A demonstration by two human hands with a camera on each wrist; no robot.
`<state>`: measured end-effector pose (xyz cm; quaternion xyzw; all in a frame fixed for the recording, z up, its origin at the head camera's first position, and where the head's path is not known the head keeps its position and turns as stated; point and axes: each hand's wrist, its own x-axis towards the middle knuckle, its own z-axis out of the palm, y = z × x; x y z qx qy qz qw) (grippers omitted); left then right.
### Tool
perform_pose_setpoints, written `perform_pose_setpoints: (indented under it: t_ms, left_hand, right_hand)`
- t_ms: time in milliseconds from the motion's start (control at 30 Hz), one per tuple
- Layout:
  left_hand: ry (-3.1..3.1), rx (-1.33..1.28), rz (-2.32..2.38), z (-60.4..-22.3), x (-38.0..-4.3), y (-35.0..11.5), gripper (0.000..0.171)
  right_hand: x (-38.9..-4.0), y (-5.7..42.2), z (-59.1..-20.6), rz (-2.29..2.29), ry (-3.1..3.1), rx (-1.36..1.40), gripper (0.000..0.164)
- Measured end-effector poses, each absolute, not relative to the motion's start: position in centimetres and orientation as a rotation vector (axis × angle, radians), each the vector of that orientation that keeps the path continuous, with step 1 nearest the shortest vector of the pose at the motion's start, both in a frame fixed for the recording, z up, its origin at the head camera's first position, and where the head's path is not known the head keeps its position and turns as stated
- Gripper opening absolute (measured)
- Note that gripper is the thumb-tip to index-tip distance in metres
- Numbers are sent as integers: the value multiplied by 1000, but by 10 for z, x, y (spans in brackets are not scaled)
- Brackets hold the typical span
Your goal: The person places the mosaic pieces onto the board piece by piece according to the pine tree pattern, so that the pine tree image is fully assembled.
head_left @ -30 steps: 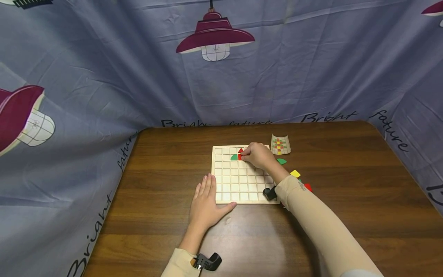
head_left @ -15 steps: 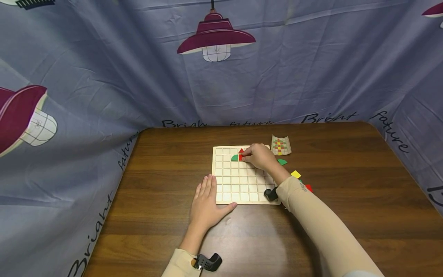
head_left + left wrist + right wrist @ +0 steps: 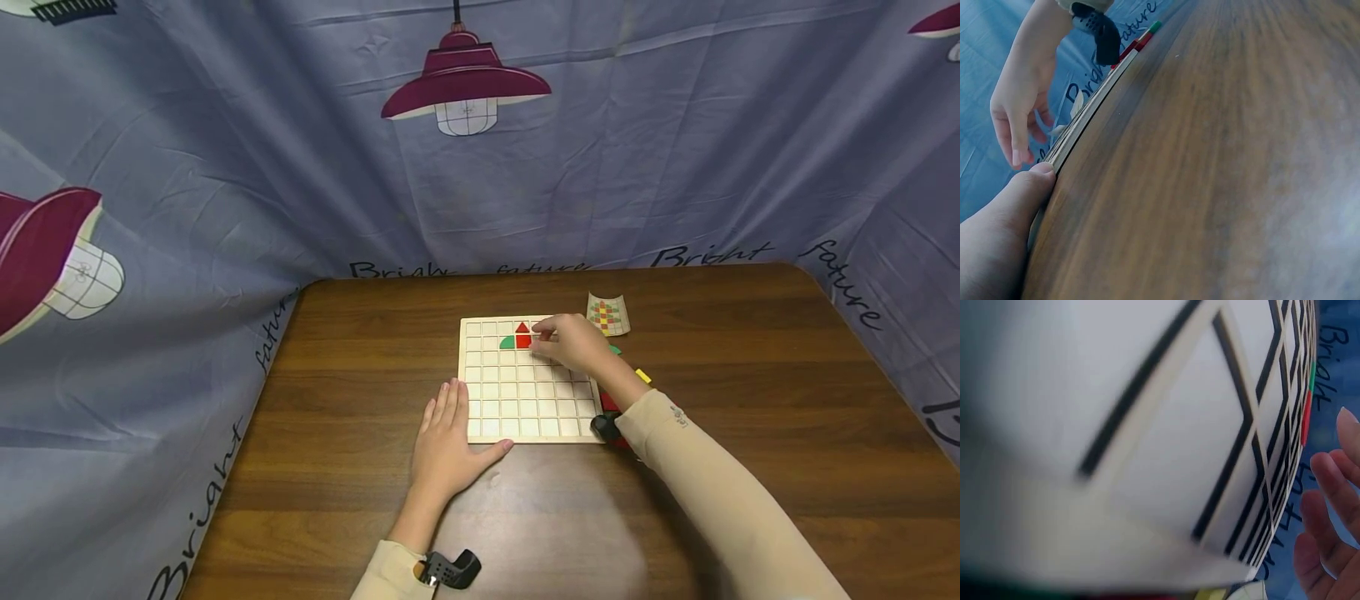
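Observation:
A pale wooden grid board (image 3: 510, 408) lies on the table. In its upper rows sit a red triangle (image 3: 522, 327), a red square (image 3: 522, 342) just below it and a green quarter-round piece (image 3: 507, 342) to the square's left. My left hand (image 3: 445, 450) rests spread at the board's lower left corner, its thumb (image 3: 1038, 172) at the front edge. Over the board's upper right, my right hand (image 3: 576, 343) hovers beside the red square with thumb and index apart. The right wrist view shows its fingers (image 3: 1329, 481) loosely bent and holding nothing.
A curled pattern card (image 3: 609, 317) lies behind the board's right corner. To the right are a green piece (image 3: 615, 349), a yellow piece (image 3: 643, 376) and red pieces (image 3: 608, 402), partly hidden by my right arm. A printed curtain (image 3: 480, 200) surrounds the table.
My right thumb and index finger have let go of the red square and parted, and that hand has drawn slightly right. The square stays in its cell. My left hand has not moved.

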<state>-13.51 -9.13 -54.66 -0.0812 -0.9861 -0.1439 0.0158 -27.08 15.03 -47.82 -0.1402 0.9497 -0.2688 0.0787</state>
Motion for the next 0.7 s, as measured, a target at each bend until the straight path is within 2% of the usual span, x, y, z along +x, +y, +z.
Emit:
perform_pose_setpoints:
  t_ms: [167, 367, 700]
  left_hand:
    - [-3061, -258, -447, -547, -135, -91, 120]
    - [-3059, -257, -450, -547, -135, -91, 119]
    - [-3051, -263, -462, -547, -135, -91, 119]
  right_hand:
    - [-263, 165, -472, -840, 2819, -415, 42]
    - [-258, 192, -469, -873, 2874, -375, 36]
    - [-261, 255, -472, -953, 3027, -44, 42]
